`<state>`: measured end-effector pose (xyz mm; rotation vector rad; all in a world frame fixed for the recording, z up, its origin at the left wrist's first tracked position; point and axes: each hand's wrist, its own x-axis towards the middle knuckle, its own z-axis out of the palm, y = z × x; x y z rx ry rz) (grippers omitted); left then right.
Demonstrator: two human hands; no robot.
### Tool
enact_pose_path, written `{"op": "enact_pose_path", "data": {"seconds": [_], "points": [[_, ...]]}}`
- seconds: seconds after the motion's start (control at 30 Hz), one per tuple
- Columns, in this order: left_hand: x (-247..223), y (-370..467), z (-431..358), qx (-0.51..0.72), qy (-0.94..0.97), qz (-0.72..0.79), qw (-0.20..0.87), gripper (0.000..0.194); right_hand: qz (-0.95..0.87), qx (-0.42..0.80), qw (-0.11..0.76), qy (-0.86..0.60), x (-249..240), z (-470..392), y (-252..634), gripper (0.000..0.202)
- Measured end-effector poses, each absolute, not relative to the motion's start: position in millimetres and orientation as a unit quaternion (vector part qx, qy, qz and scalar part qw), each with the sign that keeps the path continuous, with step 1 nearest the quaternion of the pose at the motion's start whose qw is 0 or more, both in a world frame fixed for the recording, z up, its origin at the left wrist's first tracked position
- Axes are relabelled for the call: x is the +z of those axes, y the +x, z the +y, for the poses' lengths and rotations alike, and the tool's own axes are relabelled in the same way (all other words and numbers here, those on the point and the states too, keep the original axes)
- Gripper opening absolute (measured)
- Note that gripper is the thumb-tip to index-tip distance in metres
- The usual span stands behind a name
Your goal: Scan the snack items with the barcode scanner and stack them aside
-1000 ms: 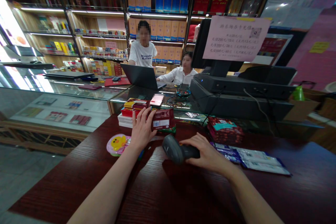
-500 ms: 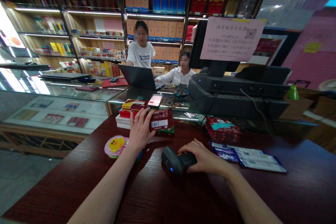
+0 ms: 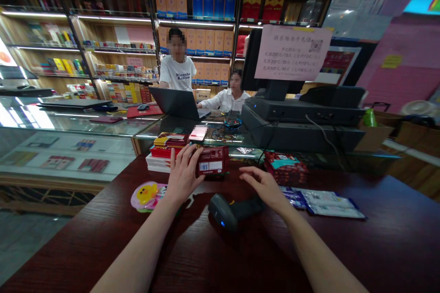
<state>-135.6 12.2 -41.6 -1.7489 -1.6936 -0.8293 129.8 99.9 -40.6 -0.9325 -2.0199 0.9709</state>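
My left hand (image 3: pixel 184 171) has its thumb and fingers at the left edge of a dark red packet (image 3: pixel 215 159), whose barcode side faces me. Just left of that hand are stacked red, yellow and white packs (image 3: pixel 161 152). On the brown table lies a black barcode scanner (image 3: pixel 225 213) with a lit blue light. My right hand (image 3: pixel 263 187) is open above the scanner's handle, touching nothing that I can see. Beyond its fingers sits a stack of dark red packets with a teal patch (image 3: pixel 285 167). Purple and white packets (image 3: pixel 332 203) lie to its right.
A pink pack with a yellow duck (image 3: pixel 148 194) lies left of my left forearm. Past the table's far edge are a glass counter, a phone (image 3: pixel 198 133), an open laptop (image 3: pixel 175 103) and a monitor with a pink notice (image 3: pixel 292 52). Two people are behind the counter.
My right hand has let go of the barcode scanner, which now lies on the table, and has opened and lifted forward. My left hand stays at the dark red packet. The view has shifted slightly.
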Motion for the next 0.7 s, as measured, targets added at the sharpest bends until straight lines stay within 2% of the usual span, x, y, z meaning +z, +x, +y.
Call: {"op": "enact_pose_path", "data": {"seconds": [0.17,0.33,0.53,0.7], "points": [[-40,-127,11,-0.318,-0.672,-0.606,0.281,0.074,-0.708,0.403,0.437,-0.381,-51,110,114,0.039],[-40,-120,11,-0.319,-0.686,-0.598,0.266,0.075,-0.689,0.423,0.459,-0.369,-55,117,103,0.044],[-42,-114,10,-0.31,-0.691,-0.605,0.245,0.08,-0.676,0.42,0.479,-0.371,-52,115,102,0.029],[-41,-115,11,-0.302,-0.686,-0.627,0.212,0.086,-0.682,0.384,0.488,-0.386,-43,107,104,0.028]]}}
